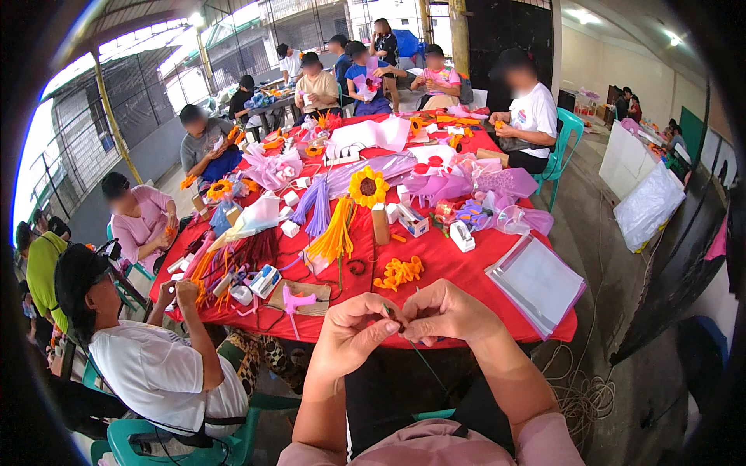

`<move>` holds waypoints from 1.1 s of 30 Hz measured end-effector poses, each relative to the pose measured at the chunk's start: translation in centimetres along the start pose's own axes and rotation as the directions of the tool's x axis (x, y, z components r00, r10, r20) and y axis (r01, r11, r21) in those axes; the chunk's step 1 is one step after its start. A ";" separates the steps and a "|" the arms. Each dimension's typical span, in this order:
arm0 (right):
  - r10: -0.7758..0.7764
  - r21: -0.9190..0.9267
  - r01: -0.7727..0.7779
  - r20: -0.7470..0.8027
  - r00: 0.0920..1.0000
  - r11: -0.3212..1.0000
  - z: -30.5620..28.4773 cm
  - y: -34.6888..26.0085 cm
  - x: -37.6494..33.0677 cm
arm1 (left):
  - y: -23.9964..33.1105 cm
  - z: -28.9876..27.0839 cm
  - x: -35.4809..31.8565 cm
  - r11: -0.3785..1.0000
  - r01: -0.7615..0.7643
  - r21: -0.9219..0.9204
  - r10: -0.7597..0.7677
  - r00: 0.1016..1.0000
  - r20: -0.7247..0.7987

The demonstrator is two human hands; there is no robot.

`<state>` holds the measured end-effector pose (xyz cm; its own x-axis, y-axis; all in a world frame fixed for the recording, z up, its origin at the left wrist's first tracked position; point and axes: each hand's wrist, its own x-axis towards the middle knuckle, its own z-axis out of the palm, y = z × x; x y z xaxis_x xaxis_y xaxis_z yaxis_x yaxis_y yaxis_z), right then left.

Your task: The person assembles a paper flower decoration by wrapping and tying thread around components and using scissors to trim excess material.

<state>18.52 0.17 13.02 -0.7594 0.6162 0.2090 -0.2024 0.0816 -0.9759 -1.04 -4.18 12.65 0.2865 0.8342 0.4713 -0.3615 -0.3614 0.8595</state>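
My left hand [356, 328] and my right hand [449, 314] meet at the table's near edge, both with fingers pinched together. Between their fingertips is a small dark brown fuzzy piece [397, 319], partly hidden by the fingers. A thin green stem [429, 366] runs down from it toward my lap. Just beyond my hands lies a clump of orange fuzzy petals [399, 272]. Farther off, a yellow sunflower with a brown centre [368, 187] stands beside a bundle of yellow-orange pipe cleaners [332, 237]. A purple pipe-cleaner bundle [315, 206] lies to its left.
A red-covered table [458, 272] carries wrapping sheets, small white boxes and a pink glue gun [298, 301]. Clear plastic sleeves [538, 286] overhang its right edge. Close on my left sits a person in a white shirt [159, 373]; several others work around the table. Coiled cord [583, 396] lies on the floor.
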 end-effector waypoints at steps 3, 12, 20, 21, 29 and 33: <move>0.002 -0.093 -0.006 -0.046 0.999 0.996 0.0 -0.6 0.1 | -0.4 0.2 0.1 0.994 -0.011 0.113 0.020 0.996 -0.084; -0.067 -0.404 -0.046 -0.261 0.963 0.914 1.3 -1.8 0.1 | -0.7 0.5 0.3 0.880 -0.032 0.475 0.134 0.974 -0.183; -0.465 -0.726 0.073 -0.356 0.811 0.684 3.6 -1.0 0.4 | -0.7 2.0 0.6 0.829 0.005 0.559 0.237 0.902 -0.360; -0.499 -0.760 0.067 -0.355 0.791 0.647 3.9 -0.8 0.4 | -0.8 2.2 0.5 0.814 0.018 0.581 0.252 0.889 -0.382; -0.584 -0.832 0.003 -0.386 0.714 0.555 4.8 1.8 1.1 | -1.7 3.3 0.7 0.652 0.119 0.748 0.351 0.828 -0.438; -0.496 -0.697 0.174 -0.291 0.818 0.696 3.3 0.3 0.6 | -0.9 2.3 0.2 0.899 0.002 0.438 0.185 0.904 -0.385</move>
<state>16.00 -2.07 13.08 -0.3414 0.6916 0.6365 0.1578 0.7097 -0.6866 1.42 -4.63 12.40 -0.1492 0.8476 0.5092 0.0643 -0.5055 0.8604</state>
